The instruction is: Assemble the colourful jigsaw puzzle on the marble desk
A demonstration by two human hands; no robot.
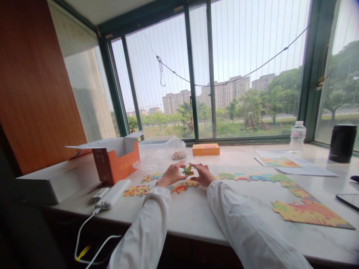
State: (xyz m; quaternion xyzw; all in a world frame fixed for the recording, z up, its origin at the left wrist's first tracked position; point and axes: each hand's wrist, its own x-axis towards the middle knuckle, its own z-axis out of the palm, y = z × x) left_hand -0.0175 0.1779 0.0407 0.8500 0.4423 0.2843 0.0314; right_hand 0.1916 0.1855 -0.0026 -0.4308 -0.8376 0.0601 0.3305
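Note:
Between my two hands, just above the table, is a small green and yellow jigsaw puzzle piece [188, 170]; whether it is one piece or two joined, I cannot tell. My left hand [170, 175] pinches its left side with thumb and fingers. From the other side, my right hand [203, 175] grips it the same way. Loose puzzle pieces [137, 191] lie spread on the table to the left and below my hands. To the right, a joined strip of puzzle [252, 178] runs along and bends down into a larger yellow and red section [311, 212].
An orange open box [117, 162] and a white power adapter [114, 194] with cables stand left. Behind my hands are a plastic bag of pieces [178, 154] and an orange box [206, 150]. A picture sheet [279, 161], water bottle [298, 136] and black cup [342, 144] are at right.

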